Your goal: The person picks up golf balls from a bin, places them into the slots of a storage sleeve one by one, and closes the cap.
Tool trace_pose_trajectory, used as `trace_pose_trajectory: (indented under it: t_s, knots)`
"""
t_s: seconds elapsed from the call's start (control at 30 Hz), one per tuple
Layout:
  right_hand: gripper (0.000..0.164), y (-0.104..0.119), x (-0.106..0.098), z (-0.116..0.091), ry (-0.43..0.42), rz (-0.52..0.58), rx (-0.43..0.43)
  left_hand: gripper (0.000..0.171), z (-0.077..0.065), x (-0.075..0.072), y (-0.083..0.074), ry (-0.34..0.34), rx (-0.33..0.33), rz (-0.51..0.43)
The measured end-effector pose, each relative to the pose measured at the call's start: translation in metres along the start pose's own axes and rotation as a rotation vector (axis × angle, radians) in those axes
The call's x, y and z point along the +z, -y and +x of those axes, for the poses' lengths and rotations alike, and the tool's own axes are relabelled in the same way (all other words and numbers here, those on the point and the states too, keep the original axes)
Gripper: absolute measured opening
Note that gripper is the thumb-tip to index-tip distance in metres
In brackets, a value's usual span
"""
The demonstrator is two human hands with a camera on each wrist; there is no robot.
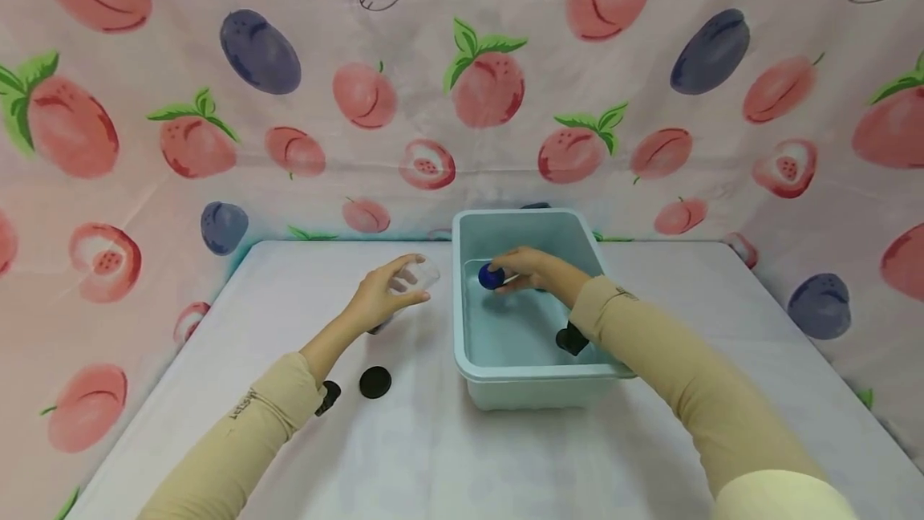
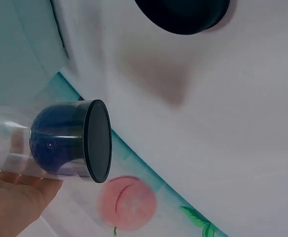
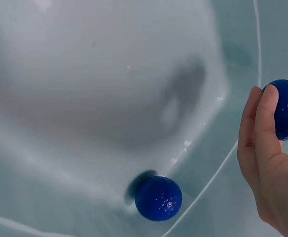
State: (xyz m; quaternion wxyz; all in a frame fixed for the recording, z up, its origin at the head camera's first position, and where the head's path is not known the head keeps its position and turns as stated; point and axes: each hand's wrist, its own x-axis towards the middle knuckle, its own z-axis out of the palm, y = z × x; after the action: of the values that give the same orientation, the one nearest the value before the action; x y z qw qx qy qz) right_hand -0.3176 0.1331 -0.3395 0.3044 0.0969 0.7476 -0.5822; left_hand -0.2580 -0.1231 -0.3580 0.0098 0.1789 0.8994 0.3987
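Note:
My left hand [image 1: 375,299] grips a clear plastic tube [image 1: 422,279] above the table, left of the light-blue basin. In the left wrist view the tube has a black end cap [image 2: 99,141], and a blue ball [image 2: 57,138] sits inside against that cap. My right hand [image 1: 532,265] pinches a blue golf ball [image 1: 492,275] between thumb and fingers, inside the basin [image 1: 545,371] near its left wall. Another blue golf ball [image 3: 158,198] lies on the basin floor in the right wrist view. A round black lid [image 1: 375,382] lies on the table near my left wrist.
The basin's raised walls surround my right hand. A white cloth covers the table [image 1: 433,456]. Behind it hangs a fruit-printed curtain [image 1: 426,103]. Black wrist devices [image 1: 573,339] sit at both cuffs.

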Motion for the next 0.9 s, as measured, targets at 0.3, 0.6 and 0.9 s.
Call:
trace_pose_trajectory:
  t_s: [0.3, 0.6, 0.9]
  knots:
    - [0.060, 0.009, -0.002, -0.010, 0.090, 0.092, -0.061, 0.060, 0.006, 0.001, 0.002, -0.014, 0.007, -0.011]
    - [0.060, 0.022, -0.009, -0.015, 0.092, 0.179, -0.074, 0.060, 0.013, -0.002, -0.003, -0.032, 0.018, -0.007]
    - [0.057, 0.022, -0.007, -0.015, 0.114, 0.247, -0.075, 0.060, 0.013, -0.001, -0.004, -0.028, -0.005, -0.031]
